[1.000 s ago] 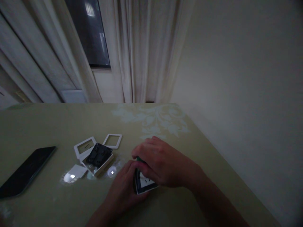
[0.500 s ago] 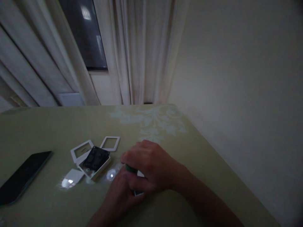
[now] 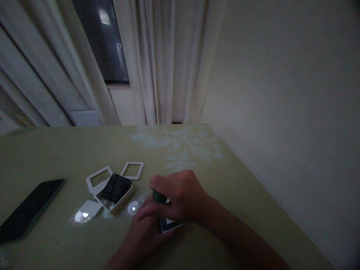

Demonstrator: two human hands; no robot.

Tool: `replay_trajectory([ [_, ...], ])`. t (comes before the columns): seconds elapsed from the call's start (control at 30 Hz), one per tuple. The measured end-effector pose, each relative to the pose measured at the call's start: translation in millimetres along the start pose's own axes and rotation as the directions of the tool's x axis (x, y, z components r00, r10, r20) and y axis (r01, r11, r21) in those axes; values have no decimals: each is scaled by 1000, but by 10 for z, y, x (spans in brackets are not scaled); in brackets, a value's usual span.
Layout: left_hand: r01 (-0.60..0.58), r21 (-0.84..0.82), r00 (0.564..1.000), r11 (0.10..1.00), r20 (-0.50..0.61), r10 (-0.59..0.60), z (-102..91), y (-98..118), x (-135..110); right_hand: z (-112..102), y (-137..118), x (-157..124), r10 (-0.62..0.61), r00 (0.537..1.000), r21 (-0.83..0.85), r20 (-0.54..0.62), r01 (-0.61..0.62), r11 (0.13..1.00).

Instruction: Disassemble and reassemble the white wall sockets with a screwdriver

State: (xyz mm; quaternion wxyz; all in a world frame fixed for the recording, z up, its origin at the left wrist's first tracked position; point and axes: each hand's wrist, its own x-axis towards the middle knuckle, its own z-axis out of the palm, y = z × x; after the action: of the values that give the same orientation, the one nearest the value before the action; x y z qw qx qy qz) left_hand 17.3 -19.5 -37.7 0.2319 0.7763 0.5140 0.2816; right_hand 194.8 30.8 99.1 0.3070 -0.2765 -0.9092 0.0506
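Observation:
My right hand (image 3: pixel 178 195) is closed from above around a stubby dark green handle (image 3: pixel 159 197), which looks like a screwdriver's; its shaft and tip are hidden. Beneath it, my left hand (image 3: pixel 147 221) is wrapped around the left side of a square wall switch part (image 3: pixel 170 225) with a dark face and a pale edge. Most of that part is covered by my fingers, and it lies low over the table. Both hands touch or nearly touch each other.
Left of my hands, a black switch module (image 3: pixel 116 187) rests tilted on a white box (image 3: pixel 122 202). Around it lie two white frames (image 3: pixel 132 178) and a white square plate (image 3: pixel 89 210). A dark phone (image 3: pixel 32 210) is farther left on the table (image 3: pixel 70 150). A wall (image 3: pixel 295 112) borders the right edge.
My right hand has turned and shifted slightly right, still gripping the green handle. More of the switch part now shows below it. The view has moved slightly.

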Motion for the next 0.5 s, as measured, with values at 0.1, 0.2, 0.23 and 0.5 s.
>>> replay_trajectory([
  [0.1,-22,40,999,999,48,20,-12,26,16,-56,-11,18,-87,994,31,62,85,996],
  [0.2,-28,48,999,998,21,27,-62,101,39,-166,-31,24,-156,982,82,108,148,986],
  [0.23,-24,44,1000,999,10,24,-75,119,44,-180,-34,20,-134,986,60,95,129,990],
  [0.5,-93,1,996,996,-5,93,-8,12,42,-139,-15,17,-241,970,54,13,240,969],
])
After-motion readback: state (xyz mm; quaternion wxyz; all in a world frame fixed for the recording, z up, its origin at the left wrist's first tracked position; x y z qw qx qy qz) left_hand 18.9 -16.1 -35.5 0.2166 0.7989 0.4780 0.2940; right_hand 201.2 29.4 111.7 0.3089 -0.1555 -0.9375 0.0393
